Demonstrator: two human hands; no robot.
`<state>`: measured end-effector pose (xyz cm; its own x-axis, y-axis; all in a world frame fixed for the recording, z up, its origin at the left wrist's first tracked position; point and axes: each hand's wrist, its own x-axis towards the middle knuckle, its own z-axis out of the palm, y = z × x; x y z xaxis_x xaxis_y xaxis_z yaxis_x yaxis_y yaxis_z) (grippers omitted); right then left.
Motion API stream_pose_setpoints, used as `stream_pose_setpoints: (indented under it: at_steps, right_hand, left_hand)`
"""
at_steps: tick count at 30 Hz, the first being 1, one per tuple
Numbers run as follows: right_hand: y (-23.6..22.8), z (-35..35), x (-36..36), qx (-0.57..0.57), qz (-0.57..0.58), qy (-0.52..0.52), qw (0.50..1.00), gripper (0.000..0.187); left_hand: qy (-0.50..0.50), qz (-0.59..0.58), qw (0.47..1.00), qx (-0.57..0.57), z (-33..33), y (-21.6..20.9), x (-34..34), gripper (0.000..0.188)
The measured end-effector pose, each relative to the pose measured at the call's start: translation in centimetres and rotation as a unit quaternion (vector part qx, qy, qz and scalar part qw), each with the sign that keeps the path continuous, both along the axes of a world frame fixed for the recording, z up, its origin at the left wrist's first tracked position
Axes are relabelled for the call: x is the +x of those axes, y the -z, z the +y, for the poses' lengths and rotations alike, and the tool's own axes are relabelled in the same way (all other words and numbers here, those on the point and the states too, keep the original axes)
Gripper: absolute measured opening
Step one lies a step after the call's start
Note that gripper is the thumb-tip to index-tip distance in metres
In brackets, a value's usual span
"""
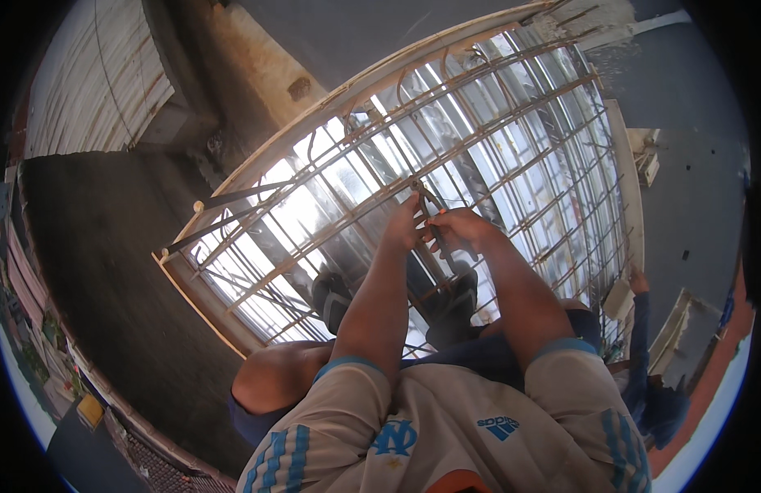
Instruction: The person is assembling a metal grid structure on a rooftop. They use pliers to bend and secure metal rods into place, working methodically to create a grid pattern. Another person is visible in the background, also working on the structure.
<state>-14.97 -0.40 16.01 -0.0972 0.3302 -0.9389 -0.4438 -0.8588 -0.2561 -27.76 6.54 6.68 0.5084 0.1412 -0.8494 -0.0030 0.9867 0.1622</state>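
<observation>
We see both forearms rising from the lower edge toward the middle of the frame, where the hands meet over a grid of rusty brown steel reinforcing bars [512,164]. This mesh fills the centre and upper right of the frame, lying over shiny ribbed metal sheeting [314,205] that glares white in the sun.

Our left hand [405,226] pinches one bar of the mesh at a crossing, fingers curled onto it. Our right hand [462,230] is clenched around the handles of a pair of dark metal pincers [432,215], whose head points up and left to the same crossing, just above the left hand. We cannot tell whether the tool's head is nipping a wire.

Below the hands, near the centre, two dark shoes [333,297] rest on the bars. A pale wooden form board [380,74] curves along the mesh's upper left edge, with a dark grey concrete surface [101,263] beyond it at the left of the frame. At the lower right, another person in a blue sleeve [641,329] reaches toward the mesh's edge.
</observation>
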Motion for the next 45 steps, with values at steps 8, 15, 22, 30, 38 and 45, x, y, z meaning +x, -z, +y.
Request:
stream_pose_setpoints:
  at_steps: [8,15,22,30,38,45]
  right_hand:
    - [-0.5,0.8,0.5,-0.004,-0.009,-0.035,0.999,0.034]
    - [-0.7,1.3,1.6,-0.023,0.002,-0.057,0.998,0.031]
    - [1.5,-0.9,1.0,-0.005,0.045,0.051,0.998,0.033]
    - [-4.7,3.5,1.3,-0.120,-0.128,-0.363,0.915,0.043]
    - [-4.1,2.1,-2.1,-0.056,-0.572,-0.626,0.527,0.037]
    - [-3.6,2.7,3.5,-0.053,-0.292,-0.476,0.828,0.026]
  left_hand:
    - [-0.053,-0.031,0.992,-0.109,-0.3,0.3,1.4,0.034]
    - [-0.095,-0.047,0.992,-0.072,-0.6,1.9,2.3,0.032]
    - [-0.074,-0.023,0.989,-0.129,-0.2,-0.6,2.7,0.032]
    - [-0.090,-0.026,0.993,-0.075,-0.1,0.5,4.0,0.021]
    - [-0.185,-0.001,0.974,-0.129,-0.4,0.8,7.4,0.024]
    - [-0.107,0.002,0.993,-0.050,-0.9,1.3,5.5,0.027]
